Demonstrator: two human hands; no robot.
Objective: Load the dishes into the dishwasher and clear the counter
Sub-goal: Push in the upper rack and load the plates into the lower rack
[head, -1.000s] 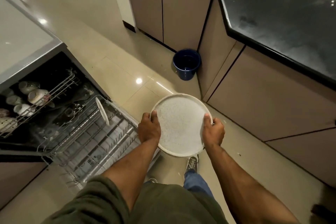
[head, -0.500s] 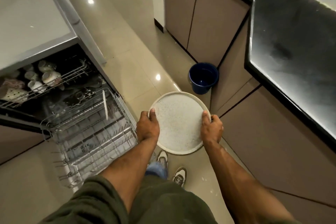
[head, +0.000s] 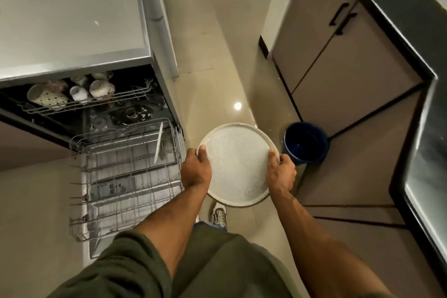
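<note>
Loading step: your left hand (head: 196, 169) and right hand (head: 280, 172) grip the speckled plate (head: 238, 164) by its rim; next, I think, tilt it upright into the lower rack (head: 125, 176).

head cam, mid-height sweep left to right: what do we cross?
Pulled-out lower rack → upright plate in the rack → left hand → large speckled plate held by both hands → right hand → blue bucket → brown cabinet → black countertop.
</note>
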